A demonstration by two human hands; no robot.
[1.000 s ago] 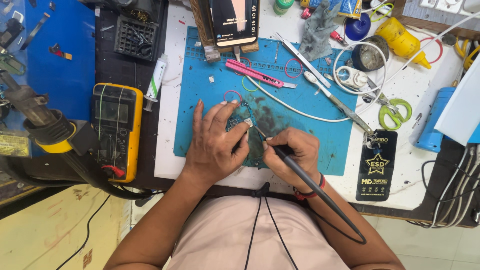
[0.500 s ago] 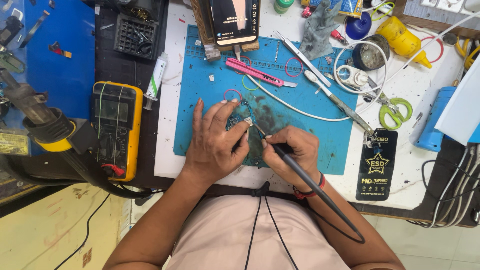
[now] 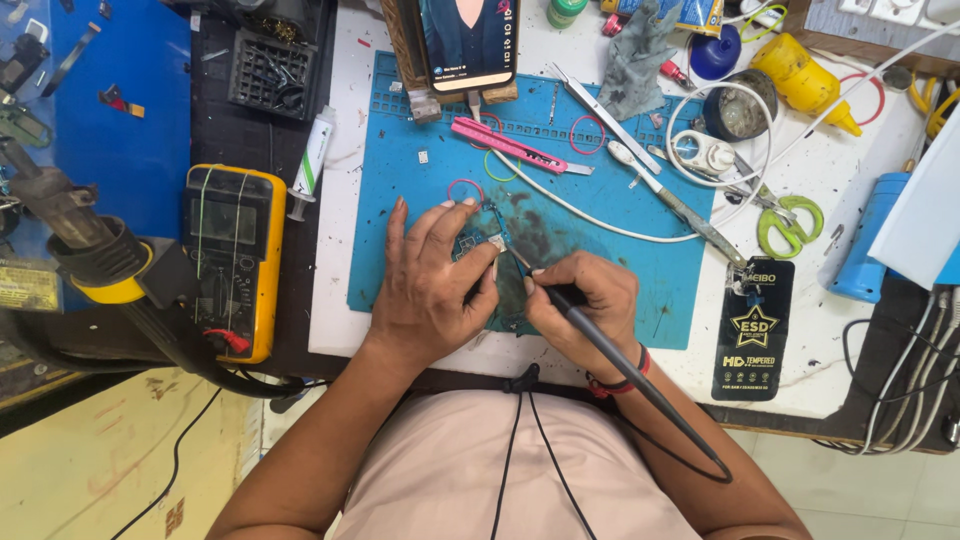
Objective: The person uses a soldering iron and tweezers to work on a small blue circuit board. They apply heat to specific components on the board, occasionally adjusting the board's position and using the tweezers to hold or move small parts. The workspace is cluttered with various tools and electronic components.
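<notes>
1. Right hand (image 3: 585, 300), closed pen-fashion around a slim black soldering iron with a trailing black cord (image 3: 610, 355); long axis running from lower right, near the wrist, up-left to the metal tip.
2. Tip touching, or just short of, a small silvery component (image 3: 497, 243) atop a small dark circuit board (image 3: 500, 290); contact too fine to confirm.
3. Left hand (image 3: 430, 285), fingers spread and pressed flat, pinning that board from its left side; thumb just beside the tip. Left hand the nearer of the two to the component; board lying between both hands.
4. Beneath, a blue rubber work mat (image 3: 640, 270), stained dark at centre, on a white surface (image 3: 800, 390).
5. Farther up the mat: pink utility knife (image 3: 505, 143), white cable (image 3: 580, 205), propped phone with lit screen (image 3: 467, 40).
6. Off to the left, a yellow-cased multimeter (image 3: 222, 255); off to the right, green-handled scissors (image 3: 790, 222) and a black packaged screen protector (image 3: 752, 330).
</notes>
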